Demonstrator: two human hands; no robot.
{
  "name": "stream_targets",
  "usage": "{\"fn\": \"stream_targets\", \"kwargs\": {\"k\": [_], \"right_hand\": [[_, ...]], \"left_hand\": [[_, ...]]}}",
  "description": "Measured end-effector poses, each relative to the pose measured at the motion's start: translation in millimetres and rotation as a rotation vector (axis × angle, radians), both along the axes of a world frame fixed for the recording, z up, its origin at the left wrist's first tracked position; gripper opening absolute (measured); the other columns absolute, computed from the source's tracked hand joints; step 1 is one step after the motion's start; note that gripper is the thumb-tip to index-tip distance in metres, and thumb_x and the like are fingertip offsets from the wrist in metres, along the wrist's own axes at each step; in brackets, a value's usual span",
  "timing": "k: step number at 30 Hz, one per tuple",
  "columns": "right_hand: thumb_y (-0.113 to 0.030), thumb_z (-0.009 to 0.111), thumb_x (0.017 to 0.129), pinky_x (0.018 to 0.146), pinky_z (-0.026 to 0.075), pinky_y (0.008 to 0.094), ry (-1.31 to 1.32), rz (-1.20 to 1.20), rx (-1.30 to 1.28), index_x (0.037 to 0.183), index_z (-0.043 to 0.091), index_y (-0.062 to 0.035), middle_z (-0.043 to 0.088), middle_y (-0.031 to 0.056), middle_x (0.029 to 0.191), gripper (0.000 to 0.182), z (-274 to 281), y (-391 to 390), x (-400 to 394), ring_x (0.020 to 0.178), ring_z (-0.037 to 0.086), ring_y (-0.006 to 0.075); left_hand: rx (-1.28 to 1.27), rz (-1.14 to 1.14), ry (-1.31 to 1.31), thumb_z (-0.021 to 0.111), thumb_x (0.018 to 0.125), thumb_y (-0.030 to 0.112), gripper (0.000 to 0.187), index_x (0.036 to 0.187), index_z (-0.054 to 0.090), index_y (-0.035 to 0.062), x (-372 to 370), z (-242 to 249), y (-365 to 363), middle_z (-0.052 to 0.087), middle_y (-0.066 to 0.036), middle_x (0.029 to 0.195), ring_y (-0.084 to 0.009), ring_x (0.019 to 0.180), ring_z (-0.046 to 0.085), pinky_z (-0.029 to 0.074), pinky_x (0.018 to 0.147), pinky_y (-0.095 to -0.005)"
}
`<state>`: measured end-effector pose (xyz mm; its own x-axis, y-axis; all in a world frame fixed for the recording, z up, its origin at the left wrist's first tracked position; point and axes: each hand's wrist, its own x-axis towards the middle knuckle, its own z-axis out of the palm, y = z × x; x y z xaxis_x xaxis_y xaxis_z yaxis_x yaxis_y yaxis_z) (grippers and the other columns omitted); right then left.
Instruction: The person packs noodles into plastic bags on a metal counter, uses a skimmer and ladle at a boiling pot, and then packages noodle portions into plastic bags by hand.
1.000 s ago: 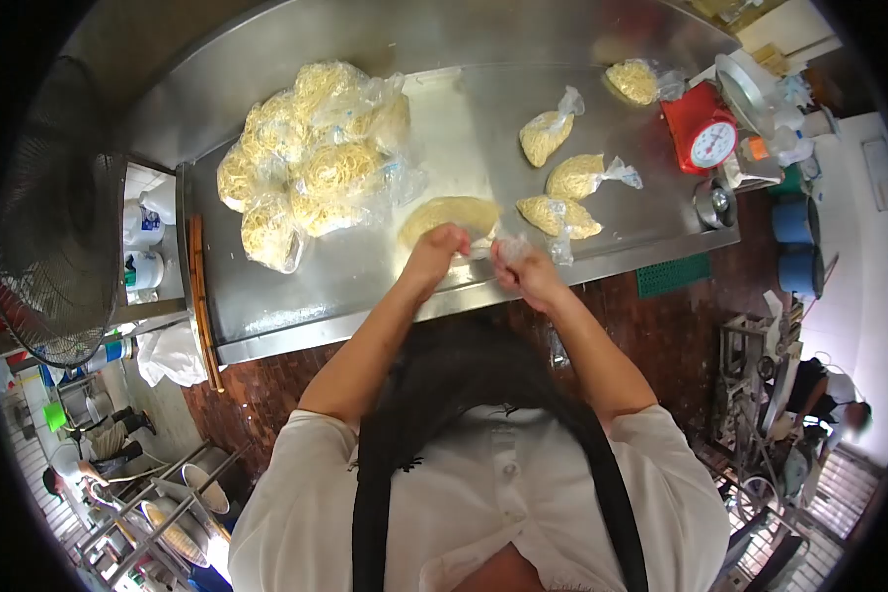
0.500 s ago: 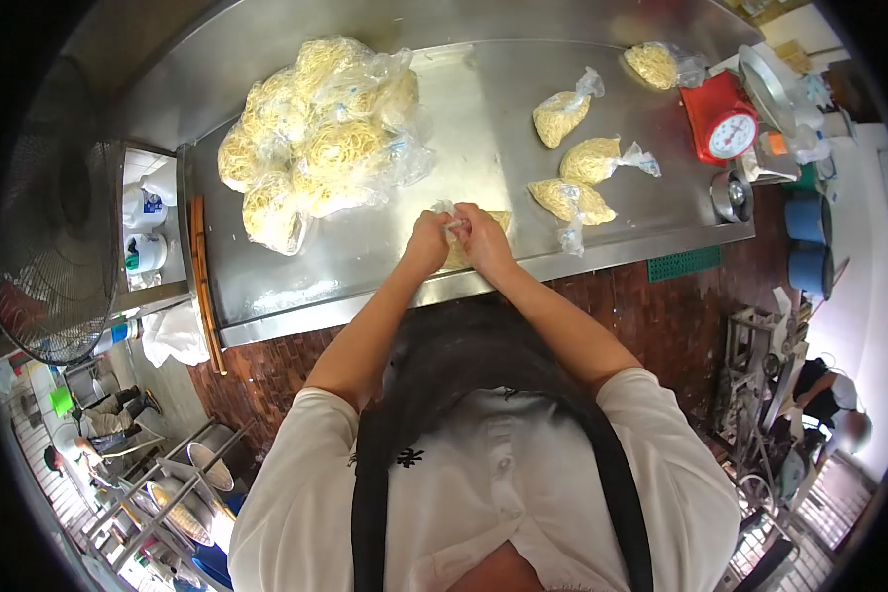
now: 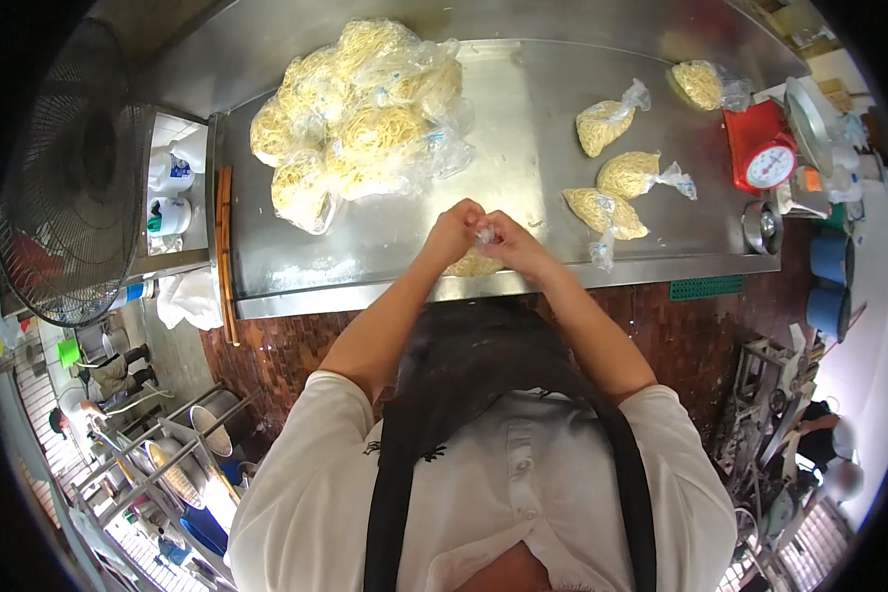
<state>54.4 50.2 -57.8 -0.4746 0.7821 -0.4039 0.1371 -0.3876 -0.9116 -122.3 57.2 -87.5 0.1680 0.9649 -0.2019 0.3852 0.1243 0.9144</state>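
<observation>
At the front edge of the steel counter point(image 3: 385, 261), my left hand point(image 3: 456, 229) and my right hand point(image 3: 511, 243) pinch the gathered plastic top of a noodle bag point(image 3: 474, 264) between them. The bag rests on the counter, partly hidden under my hands. A large heap of bagged noodles point(image 3: 370, 123) lies to the left. On the right are several knotted bags: one upper bag point(image 3: 605, 126), a middle bag point(image 3: 629, 175), a lower bag point(image 3: 607, 213) and a far bag point(image 3: 699, 85).
A red scale point(image 3: 760, 146) and a metal bowl point(image 3: 762, 227) stand at the counter's right end. Wooden sticks point(image 3: 225, 237) lean at the left end, beside a large fan point(image 3: 69, 173). Other people are visible at far left and far right. Blue bins stand at right.
The camera view has shifted, so the counter's things appear further right. Both hands still hold the bag's top, with the fingers slightly repositioned around it.
</observation>
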Motion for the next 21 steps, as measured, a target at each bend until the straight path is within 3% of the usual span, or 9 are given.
{"fn": "stream_targets", "kwargs": {"k": [3,4,7,10,15,17,18,19,21], "right_hand": [[0.002,0.067,0.078,0.077,0.047,0.0340,-0.376,-0.126,0.817,0.102,0.058,-0.0025,0.056,0.0125,0.099,0.026,-8,-13,-9,0.090,0.057,0.0284],[-0.005,0.068,0.079,0.076,0.047,0.0415,-0.422,-0.174,0.874,0.094,0.057,-0.0024,0.054,0.0181,0.098,0.019,-5,-14,-7,0.092,0.055,0.0360],[-0.006,0.064,0.084,0.075,0.047,0.0430,-0.620,-0.109,0.817,0.090,0.055,-0.0007,0.056,0.0189,0.094,0.012,-5,-13,6,0.090,0.057,0.0377],[-0.012,0.056,0.094,0.073,0.047,0.0439,-0.521,-0.180,0.517,0.092,0.054,-0.0002,0.055,0.0203,0.084,0.013,0,-8,14,0.083,0.058,0.0385],[-0.023,0.044,0.104,0.070,0.046,0.0387,-0.362,-0.320,0.516,0.092,0.051,-0.0017,0.054,0.0161,0.078,0.025,43,-16,7,0.072,0.055,0.0295],[-0.028,0.044,0.105,0.070,0.047,0.0397,-0.372,-0.388,0.465,0.093,0.051,-0.0012,0.054,0.0156,0.077,0.031,38,-8,16,0.071,0.056,0.0283],[-0.028,0.044,0.105,0.069,0.047,0.0380,-0.339,-0.398,0.410,0.093,0.051,-0.0021,0.053,0.0131,0.077,0.029,38,-3,22,0.071,0.055,0.0248],[-0.027,0.044,0.105,0.069,0.046,0.0362,-0.307,-0.404,0.351,0.093,0.051,-0.0030,0.053,0.0106,0.076,0.028,40,0,28,0.071,0.054,0.0213],[-0.026,0.043,0.106,0.069,0.046,0.0330,-0.223,-0.408,0.293,0.094,0.050,-0.0047,0.051,0.0062,0.075,0.025,39,6,38,0.071,0.052,0.0157]], "left_hand": [[-0.192,-0.023,-0.056,0.062,0.085,0.000,0.014,0.096,0.071,0.0045,-4,18,7,0.065,-0.011,0.075,-0.0242,0.071,0.064,0.050,0.067,-0.0337],[-0.195,-0.051,-0.010,0.063,0.086,0.004,0.014,0.098,0.071,0.0051,-4,23,9,0.066,-0.010,0.079,-0.0225,0.075,0.064,0.050,0.069,-0.0330],[-0.125,-0.153,0.094,0.066,0.088,0.011,0.016,0.101,0.073,0.0059,-4,31,1,0.066,-0.009,0.087,-0.0214,0.085,0.063,0.050,0.076,-0.0330],[0.101,-0.285,0.104,0.068,0.087,0.013,0.017,0.102,0.072,0.0052,1,25,-2,0.064,-0.012,0.095,-0.0273,0.093,0.061,0.049,0.084,-0.0367],[0.219,-0.422,0.177,0.073,0.082,0.014,0.027,0.107,0.069,0.0053,-5,40,-5,0.062,-0.014,0.109,-0.0316,0.106,0.056,0.045,0.094,-0.0412],[0.618,-0.213,0.246,0.077,0.077,0.017,0.041,0.116,0.067,0.0086,-18,27,16,0.064,-0.012,0.113,-0.0337,0.112,0.057,0.045,0.097,-0.0448],[0.624,-0.103,0.452,0.080,0.073,0.020,0.060,0.129,0.059,0.0110,-38,19,33,0.057,-0.015,0.130,-0.0350,0.124,0.049,0.040,0.102,-0.0489],[0.497,0.046,0.556,0.082,0.071,0.021,0.072,0.137,0.053,0.0135,-51,55,43,0.044,-0.017,0.142,-0.0364,0.133,0.040,0.034,0.106,-0.0535],[0.463,0.064,0.878,0.075,0.076,0.015,0.075,0.144,0.044,0.0147,-83,56,66,0.040,-0.016,0.145,-0.0362,0.135,0.036,0.032,0.105,-0.0543]]}}
